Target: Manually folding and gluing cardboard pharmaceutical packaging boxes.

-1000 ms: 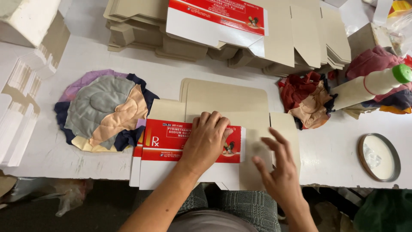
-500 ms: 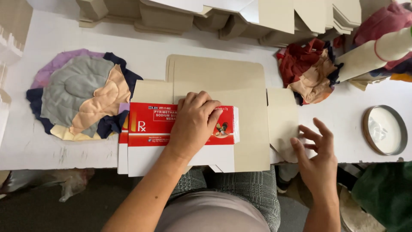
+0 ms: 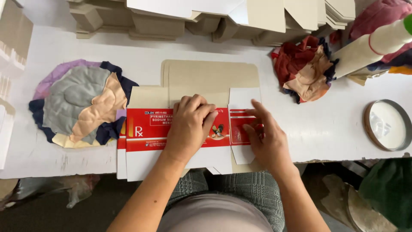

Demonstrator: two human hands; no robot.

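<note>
My left hand [image 3: 191, 124] lies flat, fingers loosely curled, pressing the red-and-white carton [image 3: 171, 137] down at the table's [image 3: 51, 154] near edge. My right hand [image 3: 262, 137] is open, fingers spread, fingertips [image 3: 253, 112] touching the carton's folded-over end flap [image 3: 241, 124]; it grips nothing. More flat blanks [image 3: 210, 79] lie under the carton. Rag piles [image 3: 77, 105] sit to either side.

The right hand [image 3: 264, 139], which was up in the air beside the flat red and white box [image 3: 180, 137], came down and pushed the end flap [image 3: 242, 126] over, next to the left hand [image 3: 191, 126].
</note>
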